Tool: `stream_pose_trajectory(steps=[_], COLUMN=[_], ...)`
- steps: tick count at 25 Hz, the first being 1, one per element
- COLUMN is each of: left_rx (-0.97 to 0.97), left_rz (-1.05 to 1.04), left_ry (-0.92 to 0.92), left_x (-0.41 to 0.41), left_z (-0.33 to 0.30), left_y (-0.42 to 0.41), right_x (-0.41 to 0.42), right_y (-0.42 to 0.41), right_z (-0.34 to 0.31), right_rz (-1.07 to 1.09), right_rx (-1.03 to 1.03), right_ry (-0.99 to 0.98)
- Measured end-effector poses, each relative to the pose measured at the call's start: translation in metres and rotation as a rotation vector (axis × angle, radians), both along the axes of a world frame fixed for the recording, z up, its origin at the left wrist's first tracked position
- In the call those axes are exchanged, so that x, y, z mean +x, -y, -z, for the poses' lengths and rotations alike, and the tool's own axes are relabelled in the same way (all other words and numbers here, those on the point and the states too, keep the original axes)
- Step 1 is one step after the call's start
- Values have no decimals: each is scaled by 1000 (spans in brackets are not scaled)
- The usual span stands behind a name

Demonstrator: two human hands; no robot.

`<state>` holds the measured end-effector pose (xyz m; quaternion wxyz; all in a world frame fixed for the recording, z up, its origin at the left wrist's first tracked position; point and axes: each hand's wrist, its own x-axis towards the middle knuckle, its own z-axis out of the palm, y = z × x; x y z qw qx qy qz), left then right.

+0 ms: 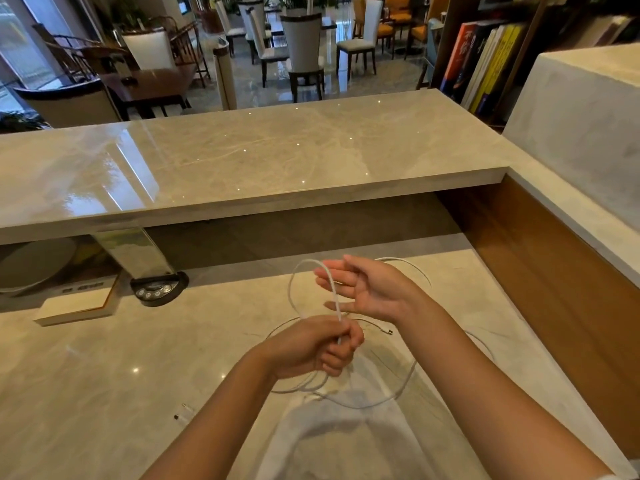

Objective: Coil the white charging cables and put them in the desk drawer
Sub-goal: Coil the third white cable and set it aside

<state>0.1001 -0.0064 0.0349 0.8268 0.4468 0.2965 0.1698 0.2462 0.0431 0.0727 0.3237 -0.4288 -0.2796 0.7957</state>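
Note:
My left hand [322,344] is closed in a fist around a white charging cable [330,284], which rises from the fist in a loop and arcs over to the left. Just above and to the right, my right hand [367,289] is spread flat, palm facing left, with the cable running past its fingers. More white cable [391,398] lies in loose curves on the lower marble desk [104,375] beneath both hands. One plug end [388,331] rests on the desk under my right wrist. No drawer is visible.
A raised marble counter [242,161] runs across in front of me. Under it stand a round socket panel [157,289] and a white box [74,304]. A small connector [181,412] lies at lower left. A wood-panelled wall [554,271] closes the right side.

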Motion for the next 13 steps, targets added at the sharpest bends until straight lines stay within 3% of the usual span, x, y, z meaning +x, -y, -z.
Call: stream_pose_trajectory(steps=[2, 4, 5, 7, 9, 13], left_rx=[102, 190, 194, 3, -137, 151], left_rz=[54, 61, -23, -384, -607, -577], left_ry=[-181, -327, -338, -194, -82, -420], left_x=[-5, -13, -16, -18, -16, -9], left_z=[7, 14, 15, 8, -9, -43], left_y=[6, 6, 4, -7, -24, -41], right_x=[-3, 0, 3, 4, 1, -17], right_y=[3, 10, 15, 27, 40, 65], right_z=[-1, 6, 10, 15, 19, 25], right_rz=[144, 241, 273, 306, 316, 267], right_rx=[-70, 23, 92, 208, 298, 469], right_ry=[-64, -2, 55, 168, 272, 445])
